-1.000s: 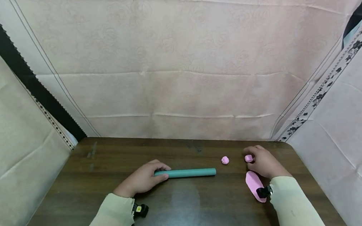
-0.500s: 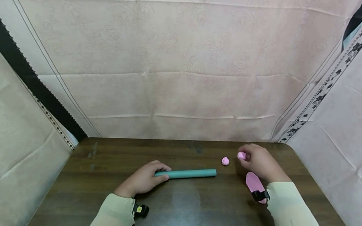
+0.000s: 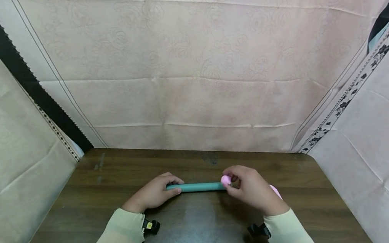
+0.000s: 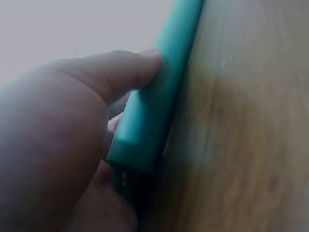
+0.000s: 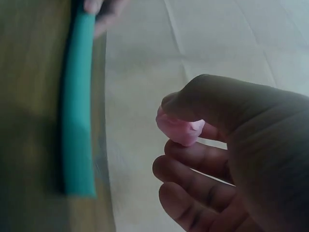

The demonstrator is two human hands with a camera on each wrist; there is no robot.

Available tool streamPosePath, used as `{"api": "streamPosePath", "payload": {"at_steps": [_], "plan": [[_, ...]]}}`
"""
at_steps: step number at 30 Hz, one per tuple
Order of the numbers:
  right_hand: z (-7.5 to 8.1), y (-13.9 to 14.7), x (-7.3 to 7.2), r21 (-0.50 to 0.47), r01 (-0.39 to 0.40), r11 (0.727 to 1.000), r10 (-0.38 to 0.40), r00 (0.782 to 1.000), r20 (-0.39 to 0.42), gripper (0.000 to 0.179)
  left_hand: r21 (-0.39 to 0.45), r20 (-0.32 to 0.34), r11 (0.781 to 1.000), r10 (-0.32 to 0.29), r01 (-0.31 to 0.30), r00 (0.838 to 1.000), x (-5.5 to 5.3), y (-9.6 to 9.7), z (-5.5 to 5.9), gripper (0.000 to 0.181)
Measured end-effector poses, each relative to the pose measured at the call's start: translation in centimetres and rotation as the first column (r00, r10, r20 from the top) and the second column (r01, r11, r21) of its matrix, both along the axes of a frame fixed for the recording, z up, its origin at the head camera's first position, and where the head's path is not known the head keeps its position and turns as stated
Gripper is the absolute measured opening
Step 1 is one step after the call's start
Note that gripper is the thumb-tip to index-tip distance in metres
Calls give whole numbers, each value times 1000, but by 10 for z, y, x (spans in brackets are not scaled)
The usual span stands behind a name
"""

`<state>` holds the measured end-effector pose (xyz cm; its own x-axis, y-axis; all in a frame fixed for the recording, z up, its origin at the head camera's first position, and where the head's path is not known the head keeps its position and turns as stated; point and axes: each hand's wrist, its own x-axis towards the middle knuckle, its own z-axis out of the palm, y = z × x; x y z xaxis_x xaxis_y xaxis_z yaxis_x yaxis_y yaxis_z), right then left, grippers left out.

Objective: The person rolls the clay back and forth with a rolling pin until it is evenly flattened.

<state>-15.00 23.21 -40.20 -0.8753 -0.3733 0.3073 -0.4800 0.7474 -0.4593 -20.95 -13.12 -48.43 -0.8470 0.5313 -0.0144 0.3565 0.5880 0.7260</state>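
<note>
A long teal tube [image 3: 200, 187] lies across the dark wooden table. My left hand [image 3: 152, 193] grips its left end, with the thumb along the near side. In the left wrist view a small tab with a hole shows at that end of the teal tube [image 4: 154, 106]. My right hand [image 3: 254, 191] pinches a small pink clay-like lump [image 5: 179, 129] between thumb and forefinger. In the head view this lump [image 3: 225, 180] overlaps the tube's right end; the right wrist view shows the two apart. A flat pink piece [image 3: 276, 192] peeks out behind the right hand.
Pale patterned cloth [image 3: 189, 60] hangs behind the table [image 3: 197, 229] and at both sides. The table's back edge runs along the foot of the cloth. A second pink lump seen earlier is hidden by the right hand.
My right hand has lifted the pink lump off the table and carried it left to the tube's right end. The left hand and the tube have stayed in place.
</note>
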Motion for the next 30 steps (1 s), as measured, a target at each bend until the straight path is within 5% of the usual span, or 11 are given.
{"api": "streamPosePath", "payload": {"at_steps": [5, 18, 30], "plan": [[-14, -22, 4, -33, -56, 998, 57, 998, 6, 17, -9, 0, 1000, 1, -1, 1000, 1, 1, 0, 25], [-62, -55, 8, -60, -188, 980, 196, 963, 187, 15, 8, -22, 1000, -15, 15, 1000, 2, -1, -5, 24], [-70, -57, 0, -14, -206, 979, 205, 964, 170, 10, 3, -31, 1000, -19, 19, 999, -1, -1, -2, 23]]}}
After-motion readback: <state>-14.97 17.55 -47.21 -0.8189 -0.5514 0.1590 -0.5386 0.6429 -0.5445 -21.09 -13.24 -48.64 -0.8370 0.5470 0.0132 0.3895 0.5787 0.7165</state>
